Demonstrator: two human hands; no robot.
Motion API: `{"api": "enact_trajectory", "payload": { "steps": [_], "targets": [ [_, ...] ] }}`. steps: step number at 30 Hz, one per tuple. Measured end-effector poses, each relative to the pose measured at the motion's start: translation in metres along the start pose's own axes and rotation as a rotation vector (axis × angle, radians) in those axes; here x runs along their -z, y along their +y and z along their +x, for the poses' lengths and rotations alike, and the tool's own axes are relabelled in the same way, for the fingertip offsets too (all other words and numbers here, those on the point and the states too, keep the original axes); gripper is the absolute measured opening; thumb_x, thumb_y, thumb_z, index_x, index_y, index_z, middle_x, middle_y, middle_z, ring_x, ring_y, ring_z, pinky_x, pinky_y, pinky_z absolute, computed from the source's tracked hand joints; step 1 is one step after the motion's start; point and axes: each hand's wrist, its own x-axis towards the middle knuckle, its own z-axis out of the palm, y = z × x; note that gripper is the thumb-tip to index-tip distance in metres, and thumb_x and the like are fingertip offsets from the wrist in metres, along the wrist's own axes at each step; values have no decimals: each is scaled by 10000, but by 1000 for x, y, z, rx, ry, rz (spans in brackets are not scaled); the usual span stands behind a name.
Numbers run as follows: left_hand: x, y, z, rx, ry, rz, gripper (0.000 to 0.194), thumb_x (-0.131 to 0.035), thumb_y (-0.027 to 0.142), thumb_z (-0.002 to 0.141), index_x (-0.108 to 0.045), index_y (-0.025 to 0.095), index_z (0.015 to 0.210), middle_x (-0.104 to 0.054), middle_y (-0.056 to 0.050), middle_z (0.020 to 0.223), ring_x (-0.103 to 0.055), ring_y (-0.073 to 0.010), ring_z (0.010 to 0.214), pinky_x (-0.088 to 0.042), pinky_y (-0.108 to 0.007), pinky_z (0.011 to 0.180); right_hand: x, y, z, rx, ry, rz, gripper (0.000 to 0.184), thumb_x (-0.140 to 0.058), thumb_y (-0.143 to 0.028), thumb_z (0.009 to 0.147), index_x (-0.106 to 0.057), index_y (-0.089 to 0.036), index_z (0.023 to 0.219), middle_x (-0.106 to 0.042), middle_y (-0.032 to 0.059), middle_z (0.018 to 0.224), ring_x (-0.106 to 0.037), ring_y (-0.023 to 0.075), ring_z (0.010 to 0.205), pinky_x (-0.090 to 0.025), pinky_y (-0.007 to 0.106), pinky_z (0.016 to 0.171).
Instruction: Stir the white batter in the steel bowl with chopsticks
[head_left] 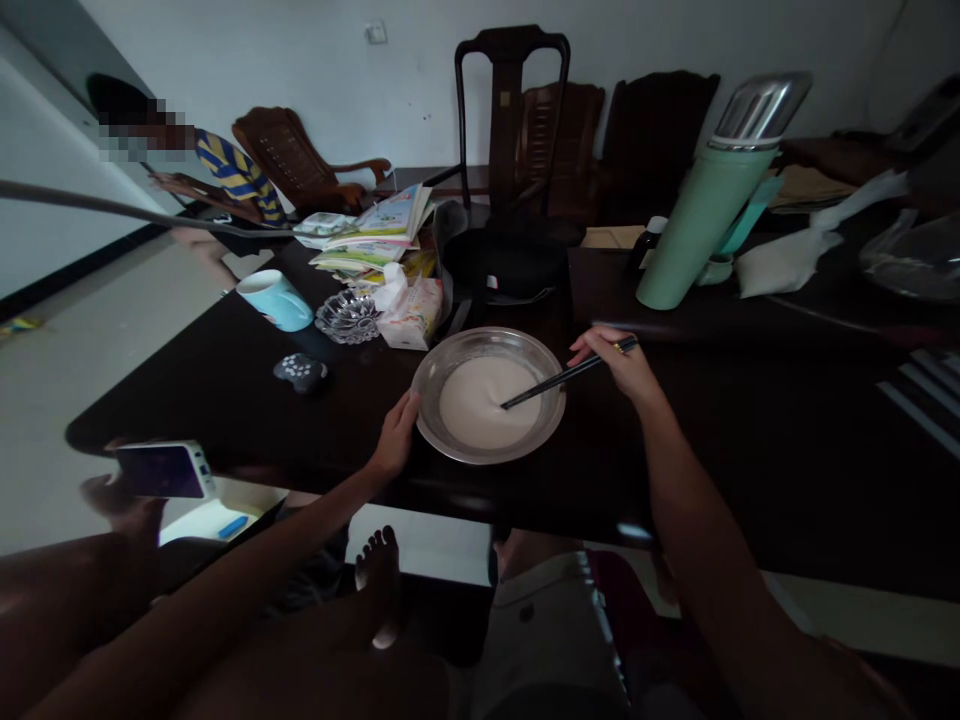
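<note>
A wide metal bowl (480,343) stands on the dark table, filled partway with a pale, creamy liquid (472,405). My left hand (397,435) grips the bowl's left rim, thumb at the edge and the other fingers partly hidden. In my right hand (619,362) is a pair of dark chopsticks (559,379), held at a slant from the right. Their tips dip into the liquid near its middle, where the surface shows a faint swirl.
Behind the bowl are a tissue box (411,315), a glass dish (347,318), a blue mug (276,300) and stacked books (375,235). A green thermos (705,215) rises at right. One person sits far left; another's hand at lower left holds a phone (165,470).
</note>
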Motion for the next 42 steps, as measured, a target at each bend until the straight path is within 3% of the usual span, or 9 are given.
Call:
{"api": "enact_trajectory", "payload": {
  "steps": [4,9,14,20,25,30,33,36,42],
  "targets": [
    [0,-2,0,-2,7,-15,716,-516,695,805,-655,115,1202,-673,-110,1212,-563,-303,1172,-380,-405,1071,-4,-2,0,33,-90,-51,352,-589,-535,870,-730,-226,778,-747,30,768,-705,212,790,-531,357,789],
    [1,-5,1,1,6,-40,685,-551,675,796,-670,114,1170,-688,-108,1169,-581,-296,1140,-394,-399,1052,-1,-1,0,16,22,-21,344,-582,-529,879,-718,-222,800,-730,23,695,-708,199,717,-529,347,753],
    [1,-3,1,-1,-5,-26,690,-533,678,807,-660,119,1191,-690,-101,1168,-587,-287,1112,-405,-398,1044,-3,-3,0,27,-83,-44,352,-594,-544,864,-722,-226,785,-748,27,759,-711,207,785,-530,348,784],
    [2,-2,0,1,-3,13,694,-513,686,815,-667,118,1182,-685,-105,1180,-574,-294,1145,-405,-396,1043,2,-2,-1,9,27,-13,374,-573,-564,871,-709,-221,806,-718,16,663,-703,200,688,-521,347,754],
    [2,-1,0,-7,0,-12,675,-527,664,819,-664,117,1188,-674,-108,1210,-570,-294,1161,-388,-398,1065,-5,-6,0,45,-101,-49,361,-589,-552,863,-718,-226,776,-743,28,754,-705,209,777,-523,344,769],
    [2,-5,1,-9,-11,-36,676,-526,655,827,-655,113,1210,-673,-112,1213,-575,-296,1166,-390,-400,1064,0,-4,0,46,35,-44,322,-584,-512,883,-714,-227,808,-736,17,706,-700,199,725,-517,343,757],
    [2,-7,2,0,-15,-54,667,-531,648,830,-650,124,1226,-664,-108,1238,-563,-299,1190,-378,-405,1077,-1,-3,-1,26,-2,-11,329,-573,-509,891,-711,-225,799,-721,12,653,-690,191,664,-516,335,717],
    [2,-7,2,9,-14,-69,685,-536,648,828,-637,115,1247,-641,-115,1284,-539,-305,1225,-361,-409,1093,-5,-4,0,41,-86,-29,327,-592,-513,876,-717,-223,792,-745,24,731,-705,202,746,-522,335,745],
    [0,-5,2,16,-12,-101,733,-562,667,801,-621,105,1268,-624,-117,1315,-527,-306,1245,-353,-411,1105,4,-1,0,25,51,-39,348,-583,-535,875,-711,-220,798,-729,15,673,-702,199,704,-515,333,741]
  ]
}}
